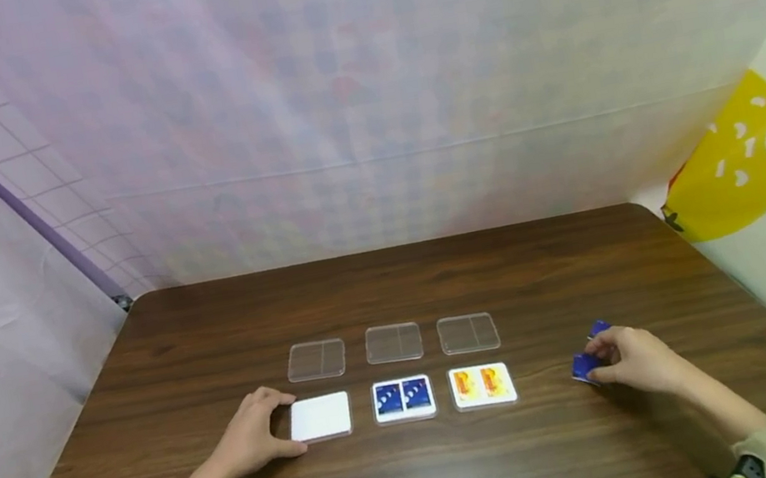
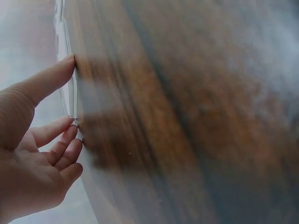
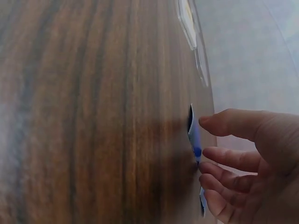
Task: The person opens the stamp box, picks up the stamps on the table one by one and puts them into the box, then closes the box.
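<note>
In the head view, my left hand (image 1: 252,434) is at the left side of a shallow clear case with a white top (image 1: 320,417). Its thumb and index finger hold the two left corners. To the right, my right hand (image 1: 637,359) is over a small blue piece (image 1: 584,367) lying flat like a packet or card. Its fingertips are right at that piece, thumb and index finger slightly apart. A second blue piece (image 1: 598,327) shows behind the knuckles, partly hidden. In the right wrist view, the nearer blue piece (image 3: 193,128) appears bent, its edge tilted up.
Between the hands lie a case with two dark blue cards (image 1: 404,399) and one with two orange-yellow cards (image 1: 483,385). Behind the row are three transparent lids (image 1: 316,360) (image 1: 393,343) (image 1: 468,333). All lie on a dark wood table (image 1: 391,288) before a curtain (image 1: 343,93).
</note>
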Demonstrator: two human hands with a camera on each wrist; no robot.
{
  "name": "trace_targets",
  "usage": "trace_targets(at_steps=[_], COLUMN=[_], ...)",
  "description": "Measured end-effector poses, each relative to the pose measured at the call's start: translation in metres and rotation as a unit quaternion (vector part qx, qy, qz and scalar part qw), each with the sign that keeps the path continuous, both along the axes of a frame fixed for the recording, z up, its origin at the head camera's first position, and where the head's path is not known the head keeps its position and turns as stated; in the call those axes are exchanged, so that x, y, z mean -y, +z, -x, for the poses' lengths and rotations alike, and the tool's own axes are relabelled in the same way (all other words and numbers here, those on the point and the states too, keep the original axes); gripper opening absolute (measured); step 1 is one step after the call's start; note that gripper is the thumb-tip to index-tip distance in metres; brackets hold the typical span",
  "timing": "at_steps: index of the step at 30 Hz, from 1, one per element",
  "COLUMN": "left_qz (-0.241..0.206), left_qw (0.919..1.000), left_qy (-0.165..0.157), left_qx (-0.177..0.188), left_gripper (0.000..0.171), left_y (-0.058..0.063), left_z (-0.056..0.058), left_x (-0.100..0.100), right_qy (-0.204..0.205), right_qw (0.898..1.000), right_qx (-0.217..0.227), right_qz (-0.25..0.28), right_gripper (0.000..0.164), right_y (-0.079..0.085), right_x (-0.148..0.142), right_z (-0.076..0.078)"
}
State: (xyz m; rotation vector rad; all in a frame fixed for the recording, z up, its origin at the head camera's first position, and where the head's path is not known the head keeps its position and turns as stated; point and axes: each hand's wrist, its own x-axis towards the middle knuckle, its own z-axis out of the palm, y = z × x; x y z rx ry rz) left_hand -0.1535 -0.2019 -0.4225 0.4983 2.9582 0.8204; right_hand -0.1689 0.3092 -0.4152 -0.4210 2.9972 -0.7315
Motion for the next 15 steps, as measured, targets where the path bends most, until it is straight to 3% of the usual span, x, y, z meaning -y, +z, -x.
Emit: trace_targets(at_steps=[10, 15], left_qz=[-0.001, -0.004], left_qw=[1.0000, 0.9999], left_qy=[0.007, 0.007], left_qx=[-0.003, -0.010], left_gripper=[0.065, 0.063], left_y=[-0.0026, -0.0042], left_z=[-0.0012, -0.0008], left_x=[0.0020, 0.0036], right_qy=[0.000, 0.000], right_qw=[1.000, 1.000], right_qx=[-0.003, 0.007], right_qz=[0.003, 0.023], right_gripper=[0.028, 0.015], right_y=[-0.0033, -0.0034], right_x=[0.0035, 0.0021], right_z=[0.0041, 0.0074])
